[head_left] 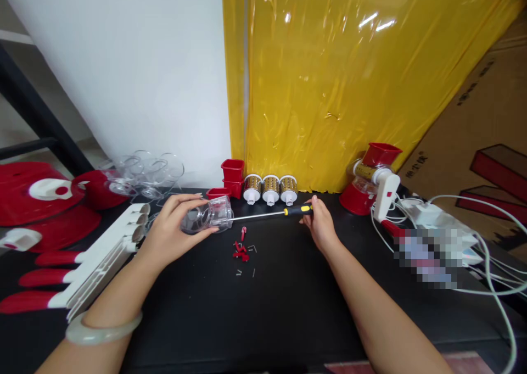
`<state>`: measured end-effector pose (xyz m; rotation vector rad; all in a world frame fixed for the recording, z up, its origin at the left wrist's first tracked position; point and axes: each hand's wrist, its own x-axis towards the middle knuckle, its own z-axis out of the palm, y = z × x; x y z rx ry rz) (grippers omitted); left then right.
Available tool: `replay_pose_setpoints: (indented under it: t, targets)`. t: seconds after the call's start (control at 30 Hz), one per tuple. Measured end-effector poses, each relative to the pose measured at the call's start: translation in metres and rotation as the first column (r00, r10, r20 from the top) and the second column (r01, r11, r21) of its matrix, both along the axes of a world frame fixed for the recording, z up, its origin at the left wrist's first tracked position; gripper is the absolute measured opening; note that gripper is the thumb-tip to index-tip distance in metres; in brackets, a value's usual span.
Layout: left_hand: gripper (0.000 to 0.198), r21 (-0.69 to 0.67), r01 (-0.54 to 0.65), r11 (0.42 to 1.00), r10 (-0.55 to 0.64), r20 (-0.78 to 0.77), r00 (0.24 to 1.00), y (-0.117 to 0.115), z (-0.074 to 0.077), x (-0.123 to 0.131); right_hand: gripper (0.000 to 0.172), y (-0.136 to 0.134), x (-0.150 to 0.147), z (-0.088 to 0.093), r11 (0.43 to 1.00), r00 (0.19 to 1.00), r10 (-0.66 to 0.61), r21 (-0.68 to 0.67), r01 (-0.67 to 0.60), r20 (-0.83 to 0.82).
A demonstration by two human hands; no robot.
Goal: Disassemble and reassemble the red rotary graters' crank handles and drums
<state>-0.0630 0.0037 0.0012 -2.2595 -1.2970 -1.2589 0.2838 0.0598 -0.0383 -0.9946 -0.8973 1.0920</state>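
My left hand (175, 223) grips a clear plastic grater housing (220, 212), tilted on its side above the black table. In my right hand (319, 223) is a screwdriver (298, 210) with a black and yellow handle, fingers closed round its end. Its long metal shaft points left, and the tip meets the housing's right end; whether it sits inside or just against it I cannot tell. Below the shaft lie small red plastic parts (240, 251), a red and white piece (244, 233) and several thin metal pins (252, 249).
Three grater drums (270, 190) and red hoppers (233, 171) stand at the back. An assembled rotary grater (373, 179) is at right beside white cables (489, 242). Red bases (37, 198), white crank handles (102, 247) and clear housings (144, 173) fill the left.
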Motion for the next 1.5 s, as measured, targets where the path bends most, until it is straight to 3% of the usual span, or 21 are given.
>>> replay_pose_setpoints:
  t: [0.23,0.4,0.6,0.77,0.87,1.0,1.17,1.33,1.5]
  targets:
    - [0.046,-0.078,-0.008,0.997,0.008,-0.001,1.0,-0.01,0.007,0.006,0.031,-0.001,0.003,0.005,1.0,0.998,0.003,-0.009,-0.004,-0.068]
    - [0.049,-0.096,0.043,0.994,-0.045,-0.019,0.999,-0.015,0.007,0.011,0.023,0.004,0.012,0.003,0.996,0.981,0.076,-0.041,-0.085,-0.179]
    - [0.048,-0.135,0.054,0.989,-0.057,-0.012,0.998,-0.017,0.009,0.014,0.023,-0.001,0.015,0.006,0.983,0.956,0.184,0.07,-0.172,-0.23]
    - [0.046,-0.128,0.032,0.991,-0.03,0.02,0.999,-0.014,0.007,0.017,0.041,0.003,0.014,0.006,0.997,0.998,0.045,0.062,-0.042,-0.05]
    - [0.05,-0.119,0.031,0.992,-0.029,0.023,0.999,-0.012,0.006,0.019,0.037,0.006,0.015,0.006,0.994,0.999,-0.004,0.106,-0.001,0.045]
    - [0.054,-0.134,0.034,0.99,-0.034,0.003,0.999,-0.01,0.008,0.019,0.022,0.004,0.017,0.012,0.996,0.999,0.03,0.079,-0.027,-0.035]
    - [0.056,-0.128,0.003,0.992,-0.004,-0.002,1.0,-0.005,0.003,0.019,0.026,-0.007,0.02,0.025,0.967,0.984,0.154,0.219,-0.132,-0.088]
    - [0.051,-0.114,0.034,0.993,-0.037,-0.021,0.999,-0.001,0.0,0.016,0.05,-0.003,0.017,0.024,0.976,1.0,0.022,0.218,-0.017,-0.021]
    - [0.053,-0.117,0.011,0.993,-0.014,-0.022,1.0,0.001,-0.001,0.014,0.029,0.004,0.015,0.021,0.975,0.998,-0.025,0.219,0.036,-0.049]
